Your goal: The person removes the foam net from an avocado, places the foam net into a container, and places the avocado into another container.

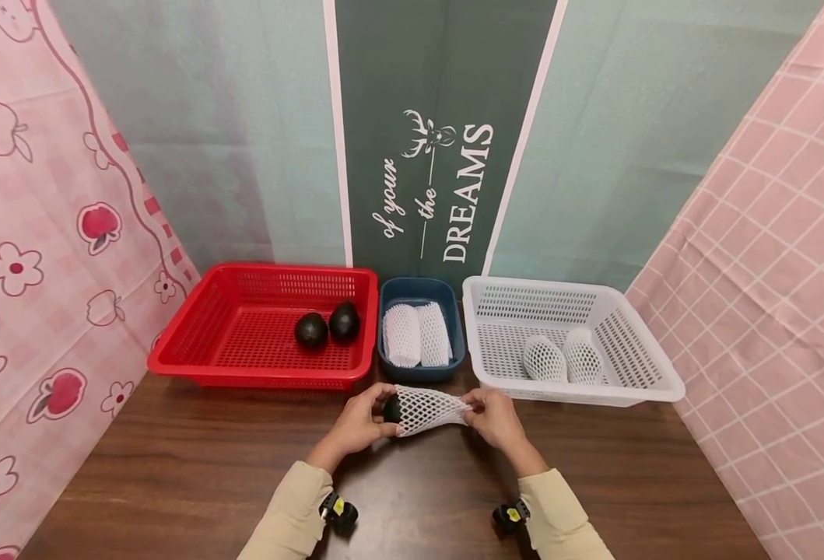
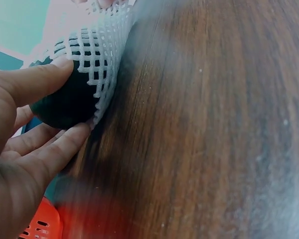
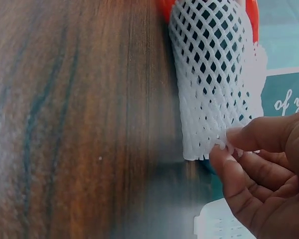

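Left hand grips a dark, smooth, rounded fruit, thumb on one side and fingertips on the other; the fruit's bare end faces the palm, while its rest sits inside a white foam-mesh sleeve. From that hand the sleeve's long axis runs crosswise to the right, tapering towards the right hand, whose thumb and fingers pinch the edge of its far end. So the fruit lies at the sleeve's left end, held by the left hand and well apart from the right, with slack mesh between. Whether it touches the brown wood-grain table, I cannot tell. Just beyond the hands stands a dark blue plastic bin of white mesh sleeves, between a red slotted plastic basket and a white slotted plastic basket.
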`<state>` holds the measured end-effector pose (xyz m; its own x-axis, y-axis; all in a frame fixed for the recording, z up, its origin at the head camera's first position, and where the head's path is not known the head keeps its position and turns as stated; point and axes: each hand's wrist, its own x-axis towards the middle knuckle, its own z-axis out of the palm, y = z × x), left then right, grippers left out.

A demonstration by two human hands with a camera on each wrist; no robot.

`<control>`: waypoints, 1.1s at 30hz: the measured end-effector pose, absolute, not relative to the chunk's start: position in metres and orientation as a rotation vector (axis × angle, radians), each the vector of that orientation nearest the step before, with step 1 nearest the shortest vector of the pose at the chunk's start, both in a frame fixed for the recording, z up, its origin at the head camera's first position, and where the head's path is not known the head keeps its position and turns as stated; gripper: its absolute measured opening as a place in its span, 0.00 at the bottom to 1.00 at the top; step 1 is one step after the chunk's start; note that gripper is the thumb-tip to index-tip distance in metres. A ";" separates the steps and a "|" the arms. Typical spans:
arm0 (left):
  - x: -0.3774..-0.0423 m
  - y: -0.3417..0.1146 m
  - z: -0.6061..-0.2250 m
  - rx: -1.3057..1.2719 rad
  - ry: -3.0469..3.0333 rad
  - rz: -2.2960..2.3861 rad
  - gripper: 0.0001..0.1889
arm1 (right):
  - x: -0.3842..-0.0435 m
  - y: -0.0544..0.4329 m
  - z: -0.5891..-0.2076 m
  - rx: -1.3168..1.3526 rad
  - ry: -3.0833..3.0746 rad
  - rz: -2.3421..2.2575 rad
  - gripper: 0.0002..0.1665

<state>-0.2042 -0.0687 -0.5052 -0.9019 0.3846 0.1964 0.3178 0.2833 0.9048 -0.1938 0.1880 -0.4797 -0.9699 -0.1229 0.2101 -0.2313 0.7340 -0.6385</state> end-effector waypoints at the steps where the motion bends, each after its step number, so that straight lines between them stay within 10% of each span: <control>1: -0.204 -0.069 -0.505 0.675 2.468 1.715 0.29 | -0.194 0.188 -0.479 0.287 -2.793 1.051 0.10; 11: -0.203 -0.067 -0.503 0.645 2.461 1.731 0.23 | -0.197 0.179 -0.474 0.408 -2.855 1.104 0.25; 33: -0.202 -0.063 -0.505 0.706 2.610 1.648 0.25 | -0.198 0.168 -0.472 0.634 -2.820 1.094 0.11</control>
